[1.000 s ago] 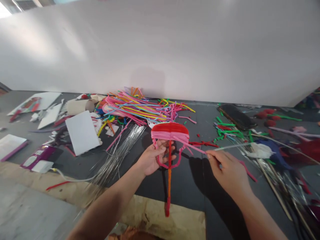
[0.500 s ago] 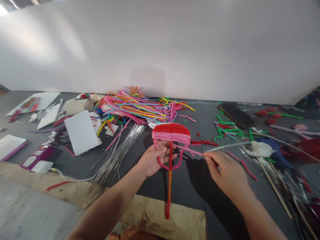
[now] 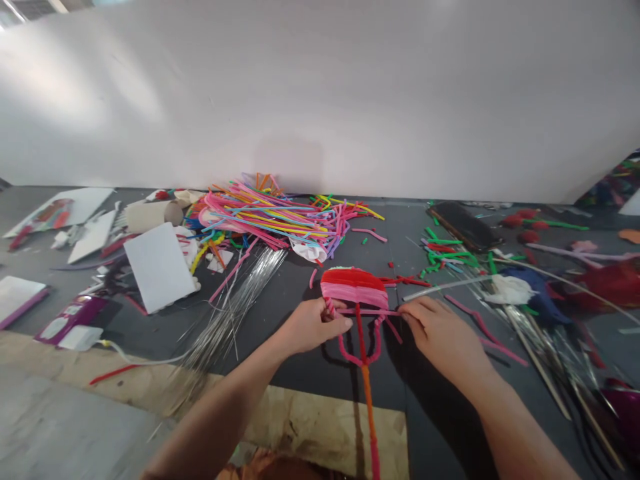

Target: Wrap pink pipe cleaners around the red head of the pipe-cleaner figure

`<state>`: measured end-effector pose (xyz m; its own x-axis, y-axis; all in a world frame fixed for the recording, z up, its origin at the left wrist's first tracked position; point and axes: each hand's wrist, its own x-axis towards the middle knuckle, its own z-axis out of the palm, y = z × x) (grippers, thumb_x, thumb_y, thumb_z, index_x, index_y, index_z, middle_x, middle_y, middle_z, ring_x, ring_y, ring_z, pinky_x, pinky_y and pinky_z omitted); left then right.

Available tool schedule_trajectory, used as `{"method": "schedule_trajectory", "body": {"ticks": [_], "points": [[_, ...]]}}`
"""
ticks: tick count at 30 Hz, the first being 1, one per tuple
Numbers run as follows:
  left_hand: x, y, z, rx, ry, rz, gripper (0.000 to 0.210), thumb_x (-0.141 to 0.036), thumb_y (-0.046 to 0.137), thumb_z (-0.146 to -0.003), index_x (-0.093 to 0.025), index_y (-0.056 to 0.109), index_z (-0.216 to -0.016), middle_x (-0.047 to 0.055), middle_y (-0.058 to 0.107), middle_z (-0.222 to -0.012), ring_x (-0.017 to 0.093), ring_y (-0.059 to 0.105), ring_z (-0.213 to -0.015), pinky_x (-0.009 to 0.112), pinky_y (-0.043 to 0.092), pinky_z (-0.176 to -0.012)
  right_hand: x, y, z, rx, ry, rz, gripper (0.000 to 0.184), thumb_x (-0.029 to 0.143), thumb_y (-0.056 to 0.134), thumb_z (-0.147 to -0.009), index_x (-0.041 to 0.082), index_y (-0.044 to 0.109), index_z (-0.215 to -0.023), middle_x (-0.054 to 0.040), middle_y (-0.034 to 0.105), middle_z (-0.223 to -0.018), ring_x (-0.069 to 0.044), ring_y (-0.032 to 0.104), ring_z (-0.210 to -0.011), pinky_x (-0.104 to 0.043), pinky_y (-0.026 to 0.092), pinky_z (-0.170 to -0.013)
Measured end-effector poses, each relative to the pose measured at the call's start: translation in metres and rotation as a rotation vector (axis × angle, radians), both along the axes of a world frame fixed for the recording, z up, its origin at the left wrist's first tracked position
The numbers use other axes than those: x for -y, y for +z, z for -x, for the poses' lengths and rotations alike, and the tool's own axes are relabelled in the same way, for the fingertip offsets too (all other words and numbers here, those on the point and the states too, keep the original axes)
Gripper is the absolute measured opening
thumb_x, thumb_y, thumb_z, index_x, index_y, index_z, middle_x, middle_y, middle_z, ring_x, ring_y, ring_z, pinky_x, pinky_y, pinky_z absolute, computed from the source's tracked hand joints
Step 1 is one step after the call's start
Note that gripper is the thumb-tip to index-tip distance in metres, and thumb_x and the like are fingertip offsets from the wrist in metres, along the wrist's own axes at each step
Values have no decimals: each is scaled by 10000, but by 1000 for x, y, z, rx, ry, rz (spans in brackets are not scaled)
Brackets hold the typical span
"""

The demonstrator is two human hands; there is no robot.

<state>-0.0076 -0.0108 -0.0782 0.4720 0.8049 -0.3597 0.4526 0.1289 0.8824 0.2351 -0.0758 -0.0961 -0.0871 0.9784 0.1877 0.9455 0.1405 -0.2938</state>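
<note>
A pipe-cleaner figure (image 3: pixel 354 293) is between my hands, its top wound in red and pink bands over a pink looped frame. Down its middle runs a stem (image 3: pixel 369 393) of red, orange and pink. My left hand (image 3: pixel 317 325) is closed on the frame's left side, thumb in front. A pink pipe cleaner (image 3: pixel 370 312) stretches level across the frame below the bands. Its right end is pinched in my right hand (image 3: pixel 443 337). Another short pink end hangs at the frame's right side.
Behind lies a heap of coloured pipe cleaners (image 3: pixel 270 217), with thin wires (image 3: pixel 240 320) in front. A white card (image 3: pixel 160 268) and a purple device (image 3: pixel 75 317) are at left. To the right are a dark phone (image 3: pixel 465 225), green scraps and wooden sticks. A white wall rises behind.
The figure has shifted right and lower in view. My left fingers have moved to its left edge. My right hand is closer to it, and the pink pipe cleaner now lies level across the frame.
</note>
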Motion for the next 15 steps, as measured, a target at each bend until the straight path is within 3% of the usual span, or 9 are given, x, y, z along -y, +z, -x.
{"method": "schedule_trajectory", "body": {"ticks": [2,5,7,10,15], "points": [[-8,9,11,-319,-98,-222,372,-548,603,-715,-187,641,-799,0,614,-641,165,571,-628,252,378,-568,0,0,0,20,9,8,218,221,428,-875,218,646,-884,-53,645,-902,-203,592,-846,-311,439,-718],[-13,17,19,-622,-50,-482,387,-591,563,-737,-212,614,-677,-6,582,-588,165,542,-585,255,316,-547,0,0,3,41,12,17,220,229,428,-883,221,648,-881,-54,642,-895,-207,586,-849,-308,431,-705],[-11,16,18,-645,-15,-682,307,-503,556,-792,-216,616,-700,3,593,-635,165,549,-642,260,334,-594,0,1,4,48,7,13,216,234,432,-883,226,648,-875,-52,644,-889,-207,585,-841,-306,425,-693],[-6,6,11,-551,-125,-908,179,-321,522,-854,-210,638,-776,30,620,-760,170,548,-766,280,367,-696,1,3,6,50,-4,8,213,236,432,-884,230,645,-874,-50,649,-886,-205,589,-839,-301,421,-684],[-2,-8,2,-557,-219,-976,152,-255,508,-855,-189,645,-853,75,612,-835,217,519,-834,342,394,-760,1,3,9,49,0,6,210,230,433,-881,237,643,-881,-45,658,-889,-204,593,-839,-298,423,-681]]}}
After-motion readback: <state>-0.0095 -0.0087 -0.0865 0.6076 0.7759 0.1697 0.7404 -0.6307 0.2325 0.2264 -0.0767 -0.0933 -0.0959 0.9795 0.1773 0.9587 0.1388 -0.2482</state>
